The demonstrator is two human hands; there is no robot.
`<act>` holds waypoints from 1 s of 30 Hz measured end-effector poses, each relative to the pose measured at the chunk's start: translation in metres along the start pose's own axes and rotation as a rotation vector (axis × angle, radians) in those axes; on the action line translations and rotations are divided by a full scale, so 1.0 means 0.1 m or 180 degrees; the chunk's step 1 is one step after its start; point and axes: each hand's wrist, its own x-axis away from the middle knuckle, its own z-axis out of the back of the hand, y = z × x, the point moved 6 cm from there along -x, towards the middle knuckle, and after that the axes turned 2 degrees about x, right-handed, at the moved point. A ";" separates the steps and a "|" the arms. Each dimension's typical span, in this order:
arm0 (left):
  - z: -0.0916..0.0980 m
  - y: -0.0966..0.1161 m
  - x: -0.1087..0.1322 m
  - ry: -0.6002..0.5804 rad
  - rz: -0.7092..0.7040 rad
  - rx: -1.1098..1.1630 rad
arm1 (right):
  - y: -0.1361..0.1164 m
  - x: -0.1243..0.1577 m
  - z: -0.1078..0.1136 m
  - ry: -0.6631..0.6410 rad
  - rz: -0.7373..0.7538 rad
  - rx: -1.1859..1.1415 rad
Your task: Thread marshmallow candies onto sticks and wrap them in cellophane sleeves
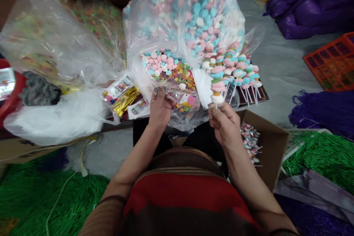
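My right hand (pixel 225 121) is closed around the stick of a candy skewer (pixel 217 81), held upright with pink, blue, green, orange and white pieces threaded on it. In a pinch, my left hand (pixel 160 108) grips the edge of a clear printed plastic bag (pixel 181 96). Behind that bag lie loose pink, blue and white candies (pixel 163 61) and small coloured candy rings (pixel 182 75). Several more candy skewers (pixel 238 64) are piled beyond my right hand. Left of my left hand are gold twist ties (pixel 125 101) and printed bags (pixel 118 88).
A large bag of candies (pixel 193 11) stands at the back, with another clear bag (pixel 69 37) to its left. A cardboard box (pixel 272 140) holding wrapped sticks is at my right. Beyond are an orange crate (pixel 332 62) and green strands (pixel 320 158).
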 end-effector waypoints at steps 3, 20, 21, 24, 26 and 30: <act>-0.02 -0.02 0.07 0.0087 -0.0137 -0.0093 | 0.03 -0.11 -0.32 -0.0137 -0.0253 -0.0249; -0.07 -0.22 0.25 -0.0167 0.0987 -0.0092 | 0.15 -0.34 -0.32 0.0746 0.0466 0.0299; -0.07 -0.22 0.25 -0.0130 0.0965 -0.0058 | 0.15 -0.35 -0.32 0.0705 0.0460 0.0293; -0.10 -0.20 0.26 -0.0150 0.0961 0.0009 | 0.17 -0.36 -0.35 0.0326 0.0288 0.0267; -0.12 -0.19 0.25 -0.0208 0.1036 0.0016 | 0.18 -0.35 -0.35 0.0159 0.0223 0.0242; -0.11 -0.22 0.24 -0.0306 0.1387 -0.0062 | 0.20 -0.36 -0.31 0.0218 0.0379 0.0285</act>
